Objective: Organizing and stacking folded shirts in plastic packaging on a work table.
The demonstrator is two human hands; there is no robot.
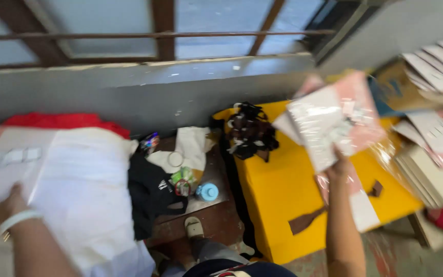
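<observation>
The right hand point(340, 165) was raised at the right of the frame, its grip closed around the lower edge of a clear plastic packet point(329, 123). The packet was flat and glossy, with pale pink and white material folded inside it, and it was blurred, so any finer detail could not be told. It hung in the air above the yellow tabletop point(278, 195), tilted toward the upper right.

The left hand point(5, 208) lay at the lower left of the frame with fingers spread flat on a white sheet point(83, 195), gripping nothing; one white band circled its wrist.

On the yellow tabletop lay two dark brown cut strips point(306, 220), one long at lower centre and one small further right, and one dark bundle of straps point(249, 131) near its upper left corner. A stack of flat pale packets point(429, 177) rested at the right edge; their number could not be counted.

Between the white sheet and the yellow tabletop sat one black garment point(152, 192), one white cloth point(190, 143) and one small bottle with a blue cap point(207, 192). One red cloth point(60, 121) showed behind the white sheet at the upper left.
</observation>
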